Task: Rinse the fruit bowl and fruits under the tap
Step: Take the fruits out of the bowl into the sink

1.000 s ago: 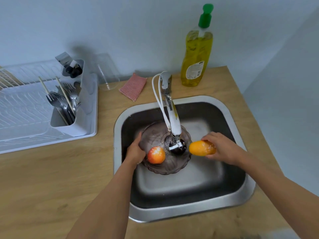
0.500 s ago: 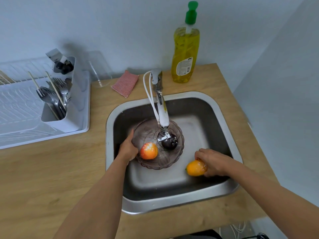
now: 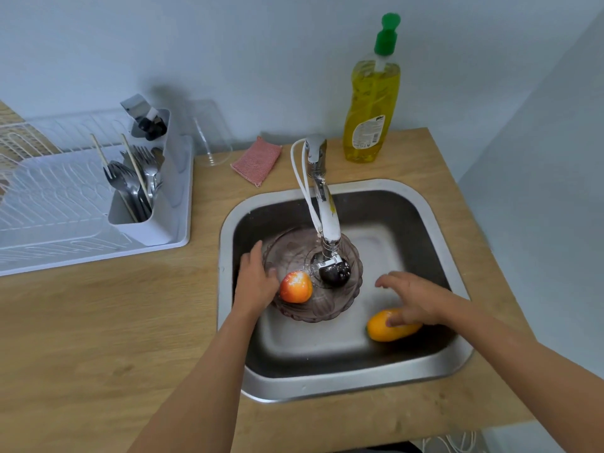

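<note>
Right now your left hand grips the near-left rim of the fruit bowl, thumb raised along the outside and fingers curled over the edge, closed on the glass. Your right hand hangs open with fingers spread; the lower fingertips touch the top of the orange fruit, while the index finger points toward the bowl without touching it. No finger wraps around that fruit.

Taking the sink as the landmark: the smoky, ribbed glass bowl sits in its left half, under the spout of the tap. Water runs from the spout and splashes in the bowl's centre. Inside the bowl, a red and yellow apple rests by your left fingers, and a dark plum lies directly below the spout, wet with droplets. The orange fruit lies outside the bowl on the sink floor, toward the near-right corner.

Behind the sink, on the wooden counter, a pink sponge lies left of the tap base and a yellow dish soap bottle with a green cap stands to its right. Well to the left of the sink is a white drying rack with a cutlery holder full of forks and spoons.
</note>
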A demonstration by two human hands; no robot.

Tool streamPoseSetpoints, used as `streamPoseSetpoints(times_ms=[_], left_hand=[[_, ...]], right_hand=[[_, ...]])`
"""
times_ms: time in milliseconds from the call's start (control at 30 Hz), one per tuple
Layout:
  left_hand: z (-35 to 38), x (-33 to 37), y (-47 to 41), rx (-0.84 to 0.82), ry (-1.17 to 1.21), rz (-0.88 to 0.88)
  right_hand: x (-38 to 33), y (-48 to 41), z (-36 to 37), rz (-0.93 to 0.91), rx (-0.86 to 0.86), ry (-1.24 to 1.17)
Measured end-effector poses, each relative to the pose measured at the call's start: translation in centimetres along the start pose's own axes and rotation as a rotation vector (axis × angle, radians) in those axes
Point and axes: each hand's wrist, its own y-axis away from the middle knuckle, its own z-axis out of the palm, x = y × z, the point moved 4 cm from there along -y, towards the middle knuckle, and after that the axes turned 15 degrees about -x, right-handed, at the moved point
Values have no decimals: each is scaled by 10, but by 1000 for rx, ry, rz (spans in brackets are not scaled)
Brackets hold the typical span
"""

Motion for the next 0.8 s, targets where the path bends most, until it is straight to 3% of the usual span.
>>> streamPoseSetpoints(times_ms=[100,200,433,800], left_hand=[[2,5,5,-53,-110,118],[10,4,4,-157,-264,117],[28,1,-5,-292,-540,41],[40,6,-16,-354,-601,18]], right_hand=[[-15,-10,-30,-83,130,-39],[-34,-28,-49,-128,186,-58],[-60,-72,-54,-118,116,-9],[-68,-84,-44,-134,186,-125]])
